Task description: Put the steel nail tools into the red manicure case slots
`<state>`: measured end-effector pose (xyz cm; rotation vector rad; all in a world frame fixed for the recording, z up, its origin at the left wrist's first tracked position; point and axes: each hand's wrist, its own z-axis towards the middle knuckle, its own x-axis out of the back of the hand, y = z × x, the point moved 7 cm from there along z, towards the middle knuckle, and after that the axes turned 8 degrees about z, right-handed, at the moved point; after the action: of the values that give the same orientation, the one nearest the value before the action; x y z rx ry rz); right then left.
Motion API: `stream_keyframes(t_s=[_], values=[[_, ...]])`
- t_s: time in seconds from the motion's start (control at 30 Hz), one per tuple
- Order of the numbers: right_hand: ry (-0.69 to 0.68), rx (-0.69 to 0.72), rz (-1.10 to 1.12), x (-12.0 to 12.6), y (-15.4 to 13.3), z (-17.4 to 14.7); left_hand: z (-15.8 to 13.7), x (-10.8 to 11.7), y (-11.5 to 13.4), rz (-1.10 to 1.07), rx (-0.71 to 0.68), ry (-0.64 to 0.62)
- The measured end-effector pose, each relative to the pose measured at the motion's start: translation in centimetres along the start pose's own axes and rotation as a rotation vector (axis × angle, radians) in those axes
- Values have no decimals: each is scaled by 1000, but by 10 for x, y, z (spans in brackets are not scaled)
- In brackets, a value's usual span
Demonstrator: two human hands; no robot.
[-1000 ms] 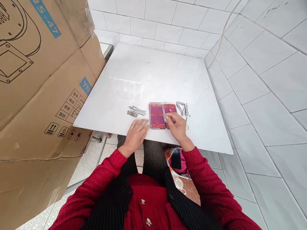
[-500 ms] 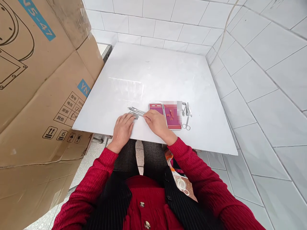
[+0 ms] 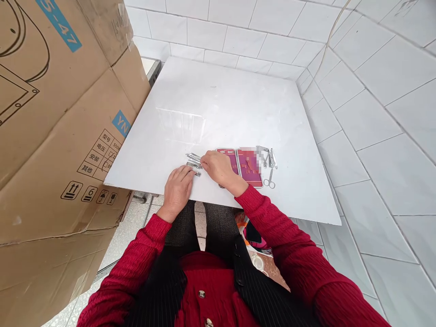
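Observation:
Several slim silvery manicure tools (image 3: 193, 158) lie together on the white table, between my two hands. My right hand (image 3: 218, 168) is closed, its fingertips pinched at the right ends of these tools. My left hand (image 3: 177, 186) rests on the table with its fingers loosely stretched, the tips beside small metal pieces (image 3: 197, 174) below the slim tools. To the right of my right hand lies an opened manicure case (image 3: 254, 180) with a purple-red lining and small loops; my right hand and wrist cover part of it.
Small scissors (image 3: 270, 179) and a nail clipper (image 3: 271, 159) lie right of the case, with other metal tools near them. A large cardboard box (image 3: 68, 145) stands along the left of the white table (image 3: 238, 104). Tiled walls (image 3: 374, 136) border the back and right.
The view has shifted slightly. My right hand has moved a little up and left relative to the case. My left fingers have drawn back from the tools, and more small metal pieces show.

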<state>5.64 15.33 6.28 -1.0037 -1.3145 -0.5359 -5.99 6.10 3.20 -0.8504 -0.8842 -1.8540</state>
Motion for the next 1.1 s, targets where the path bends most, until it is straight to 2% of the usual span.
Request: stream_keyframes(t_s=[0.2,0.4,0.7,1.1], values=[[-18,-15,-55,-8,3,8,0,1,0,-10,7,14],[5,-48,-8,-3,8,3,-2,0,0,-5,22,10],[-41,-17,85,-1,-2,-4,4,-6,1,74,95,-129],[-24,-28,13,-3,5,9,6,-8,4,124,75,-169]])
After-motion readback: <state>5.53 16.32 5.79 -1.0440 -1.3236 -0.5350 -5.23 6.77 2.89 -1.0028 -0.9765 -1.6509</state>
